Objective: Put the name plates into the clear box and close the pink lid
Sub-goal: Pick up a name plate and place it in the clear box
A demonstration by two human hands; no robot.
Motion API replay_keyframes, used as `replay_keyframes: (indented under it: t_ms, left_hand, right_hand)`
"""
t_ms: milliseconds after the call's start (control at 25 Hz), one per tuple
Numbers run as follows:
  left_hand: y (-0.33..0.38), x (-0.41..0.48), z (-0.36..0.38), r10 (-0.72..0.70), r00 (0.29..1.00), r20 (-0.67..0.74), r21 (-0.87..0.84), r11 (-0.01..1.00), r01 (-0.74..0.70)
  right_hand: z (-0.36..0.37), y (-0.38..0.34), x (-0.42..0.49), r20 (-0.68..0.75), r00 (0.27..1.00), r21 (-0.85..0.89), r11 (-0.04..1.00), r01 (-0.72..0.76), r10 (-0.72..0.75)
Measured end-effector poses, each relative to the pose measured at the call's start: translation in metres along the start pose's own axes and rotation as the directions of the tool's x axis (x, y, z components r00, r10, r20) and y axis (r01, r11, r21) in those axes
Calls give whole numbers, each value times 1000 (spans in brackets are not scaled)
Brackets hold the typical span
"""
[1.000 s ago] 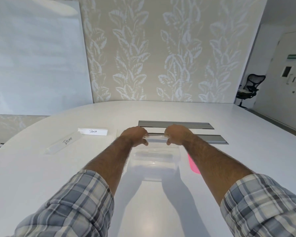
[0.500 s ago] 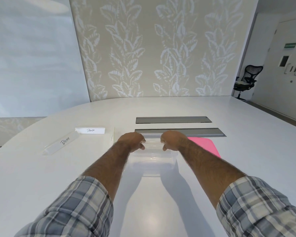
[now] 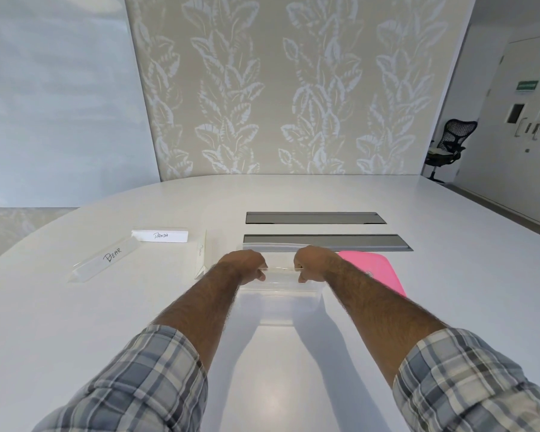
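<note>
Handwritten black lettering reads "BEAR" on the long clear acrylic name plate lying at the left of the white counter. Just beyond it, the white-faced clear name plate reads "PANDA". The green wall sign above the door is too small to read.

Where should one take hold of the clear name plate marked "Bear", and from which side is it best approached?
Probably at its two ends, from above. The clear triangular name plate marked "Bear" lies flat on the white table, long and narrow, running diagonally; its sloped faces look slippery. One hand at each end matches how the left hand and right hand hold the clear plate between them.
</note>
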State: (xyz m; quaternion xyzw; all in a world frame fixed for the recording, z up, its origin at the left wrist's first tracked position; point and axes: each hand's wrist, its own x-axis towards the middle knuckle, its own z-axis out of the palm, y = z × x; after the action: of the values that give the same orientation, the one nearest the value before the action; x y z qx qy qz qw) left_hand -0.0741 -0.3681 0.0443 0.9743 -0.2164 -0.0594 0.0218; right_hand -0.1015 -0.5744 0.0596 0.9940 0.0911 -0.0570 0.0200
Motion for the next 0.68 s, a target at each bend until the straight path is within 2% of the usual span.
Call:
replay_keyframes:
  t_ms: [280,680]
  left_hand:
    - [-3,13,7,22,999,46,83,996,-25]
    - [-6,36,12,50,985,163,102,993,-67]
  right_hand:
    - [1,-7,15,97,992,-62,995,81,-75]
    - [6,-10,28,193,973,-134,978,157,-130]
